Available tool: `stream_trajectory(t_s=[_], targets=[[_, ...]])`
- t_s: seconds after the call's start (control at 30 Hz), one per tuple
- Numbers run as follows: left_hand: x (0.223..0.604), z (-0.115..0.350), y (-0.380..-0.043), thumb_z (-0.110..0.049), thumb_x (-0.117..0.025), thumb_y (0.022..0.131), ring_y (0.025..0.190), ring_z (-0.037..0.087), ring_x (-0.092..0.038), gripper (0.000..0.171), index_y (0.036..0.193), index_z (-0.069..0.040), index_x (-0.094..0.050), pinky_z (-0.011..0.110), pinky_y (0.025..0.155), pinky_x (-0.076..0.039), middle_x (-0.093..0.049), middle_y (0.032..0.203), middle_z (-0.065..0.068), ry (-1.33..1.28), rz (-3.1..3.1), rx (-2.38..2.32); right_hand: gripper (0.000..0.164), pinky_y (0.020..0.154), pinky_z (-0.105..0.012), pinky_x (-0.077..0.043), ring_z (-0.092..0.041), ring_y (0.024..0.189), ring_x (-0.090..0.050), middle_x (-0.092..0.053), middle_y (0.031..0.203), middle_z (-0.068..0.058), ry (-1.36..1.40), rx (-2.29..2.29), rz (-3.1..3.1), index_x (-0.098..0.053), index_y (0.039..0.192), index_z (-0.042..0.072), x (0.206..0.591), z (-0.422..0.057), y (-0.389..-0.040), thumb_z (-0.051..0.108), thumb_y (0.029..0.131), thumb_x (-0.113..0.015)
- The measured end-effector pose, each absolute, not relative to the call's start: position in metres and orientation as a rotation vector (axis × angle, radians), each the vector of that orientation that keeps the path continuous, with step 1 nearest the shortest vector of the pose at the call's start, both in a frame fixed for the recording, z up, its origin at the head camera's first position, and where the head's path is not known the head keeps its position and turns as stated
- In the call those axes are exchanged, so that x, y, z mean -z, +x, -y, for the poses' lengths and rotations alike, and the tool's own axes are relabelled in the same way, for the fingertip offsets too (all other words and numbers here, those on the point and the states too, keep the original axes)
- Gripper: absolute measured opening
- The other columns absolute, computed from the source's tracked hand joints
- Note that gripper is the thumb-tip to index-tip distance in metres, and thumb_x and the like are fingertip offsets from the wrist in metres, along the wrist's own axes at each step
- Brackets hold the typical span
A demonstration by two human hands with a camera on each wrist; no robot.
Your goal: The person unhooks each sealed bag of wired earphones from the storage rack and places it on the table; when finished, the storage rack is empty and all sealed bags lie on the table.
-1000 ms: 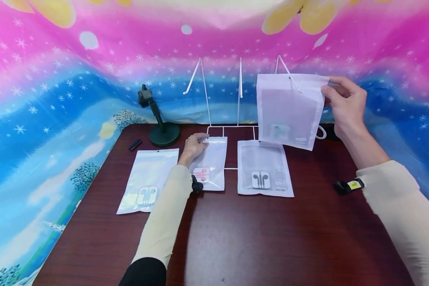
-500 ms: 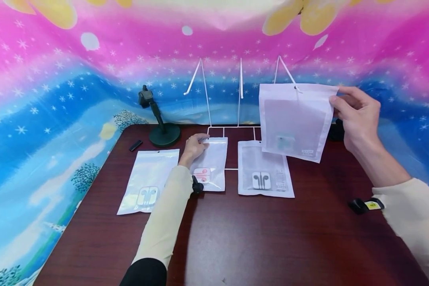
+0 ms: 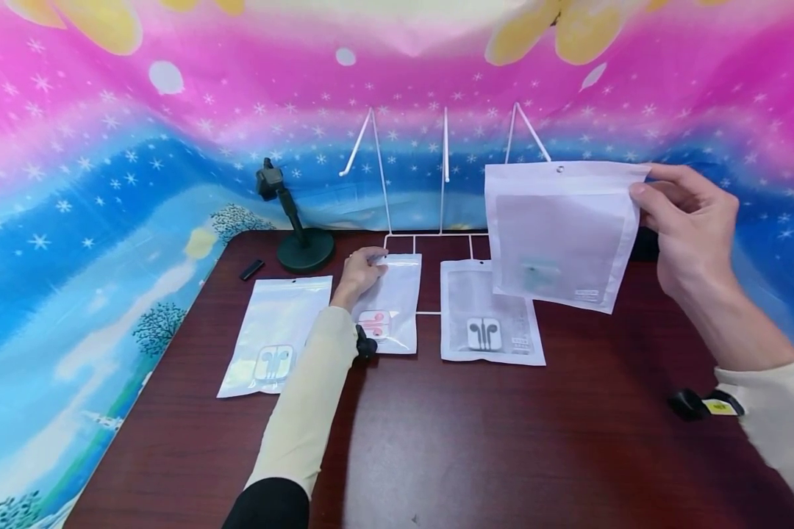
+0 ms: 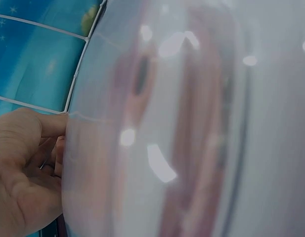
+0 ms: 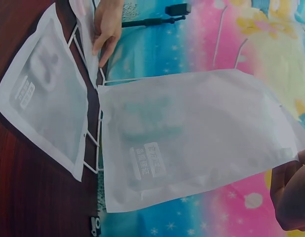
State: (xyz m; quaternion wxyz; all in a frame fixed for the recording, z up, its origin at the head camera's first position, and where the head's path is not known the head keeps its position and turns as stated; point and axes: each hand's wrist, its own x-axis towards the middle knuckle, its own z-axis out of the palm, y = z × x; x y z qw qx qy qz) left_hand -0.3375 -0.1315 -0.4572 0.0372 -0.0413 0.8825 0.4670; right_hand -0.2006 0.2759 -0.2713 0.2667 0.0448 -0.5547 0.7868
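Note:
My right hand (image 3: pixel 695 220) pinches the top right corner of a white zip pouch (image 3: pixel 565 235) between thumb and fingers. A pale green earphone case shows faintly low in it. The pouch hangs in the air at the tip of the right hook (image 3: pixel 533 132) of a white wire rack; whether the tip still touches its hole I cannot tell. My left hand (image 3: pixel 360 273) grips the upper left edge of a pouch with pink earphones (image 3: pixel 400 294) at the rack's base. In the left wrist view clear plastic (image 4: pixel 157 123) blurs most of the picture.
A pouch with black earphones (image 3: pixel 462 297) lies right of the pink one, and one with pale earphones (image 3: pixel 284 312) lies left. A dark green stand (image 3: pixel 304 250) and a small black stick (image 3: pixel 252 270) stand and lie at the back left. A printed cloth (image 3: pixel 172 147) backs the table.
My right hand has moved right, down and toward me with the pouch. Its hole has slid along the hook to the tip, which no longer shows in front. My left hand has stayed put.

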Motion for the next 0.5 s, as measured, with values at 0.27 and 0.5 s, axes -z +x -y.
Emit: stream_trajectory(t_s=[0.27,0.5], targets=[[0.457,0.131,-0.339,-0.011,-0.065,0.103,0.138,0.028,-0.05,0.037,0.139,-0.017,-0.067,0.046,0.118,-0.04,-0.056,0.151,0.008,-0.127,-2.709,-1.418,0.035,0.061,-0.022,-0.058,-0.02,0.066,-0.069,-0.074,0.076,-0.013,0.158,-2.122,1.377,-0.072,0.114,-0.015,0.267,-0.286,-0.184,-0.017,0.08,-0.08],[0.457,0.132,-0.338,-0.012,-0.064,0.103,0.139,0.029,-0.05,0.037,0.14,-0.018,-0.066,0.047,0.119,-0.039,-0.055,0.152,0.009,-0.14,-2.708,-1.414,0.037,0.06,-0.021,-0.057,-0.02,0.068,-0.066,-0.072,0.074,-0.013,0.078,-2.07,1.41,-0.071,0.114,-0.016,0.277,-0.3,-0.168,-0.014,0.079,-0.082]])
